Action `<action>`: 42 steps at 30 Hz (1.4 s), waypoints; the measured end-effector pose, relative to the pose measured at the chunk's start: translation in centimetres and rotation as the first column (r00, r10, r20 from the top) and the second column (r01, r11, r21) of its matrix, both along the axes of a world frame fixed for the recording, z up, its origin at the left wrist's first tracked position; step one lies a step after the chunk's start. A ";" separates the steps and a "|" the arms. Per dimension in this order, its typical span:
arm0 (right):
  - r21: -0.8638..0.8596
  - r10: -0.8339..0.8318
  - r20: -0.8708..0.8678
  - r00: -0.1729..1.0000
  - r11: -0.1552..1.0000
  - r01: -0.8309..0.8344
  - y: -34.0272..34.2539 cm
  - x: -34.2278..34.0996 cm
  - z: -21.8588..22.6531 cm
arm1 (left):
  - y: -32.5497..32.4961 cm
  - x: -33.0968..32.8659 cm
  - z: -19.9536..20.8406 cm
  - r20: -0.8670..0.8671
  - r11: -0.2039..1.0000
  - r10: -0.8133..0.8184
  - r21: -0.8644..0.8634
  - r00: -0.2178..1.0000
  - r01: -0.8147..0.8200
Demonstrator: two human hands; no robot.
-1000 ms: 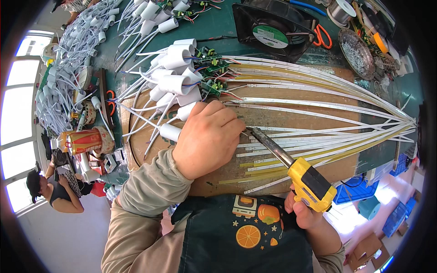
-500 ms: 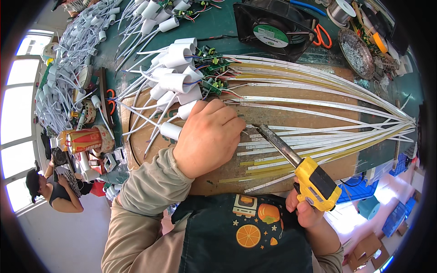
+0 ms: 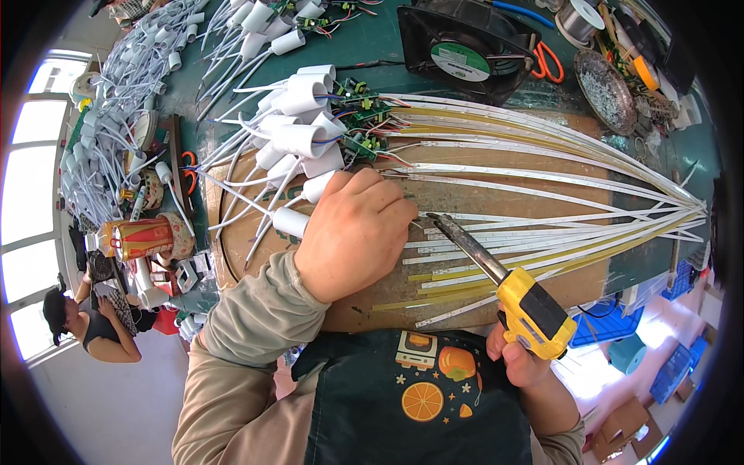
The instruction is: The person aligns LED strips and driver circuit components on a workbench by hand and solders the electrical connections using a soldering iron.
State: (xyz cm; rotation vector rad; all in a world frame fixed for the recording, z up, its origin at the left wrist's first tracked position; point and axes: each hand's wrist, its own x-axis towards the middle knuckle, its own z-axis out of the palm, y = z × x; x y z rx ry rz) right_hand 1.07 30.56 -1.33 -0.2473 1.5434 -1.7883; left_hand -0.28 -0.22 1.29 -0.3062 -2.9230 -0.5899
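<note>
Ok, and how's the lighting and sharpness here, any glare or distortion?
Head view: window panes at left blown out; head view: glare on the floor at lower right; head view: fisheye bending and dark corners; head view: left hand and soldering iron reasonably sharp.

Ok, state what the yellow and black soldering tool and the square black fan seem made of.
Yellow and black soldering tool: likely plastic body, smooth sheen; long barrel apparently metal, stained but glinting. Square black fan: dull frame, metal or plastic, unclear.
</note>
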 end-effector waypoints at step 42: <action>0.045 0.003 -0.127 0.992 0.999 0.003 0.7 0.8 -1.5 | -0.6 0.0 -0.1 -0.006 0.998 -0.063 0.017 0.998 0.063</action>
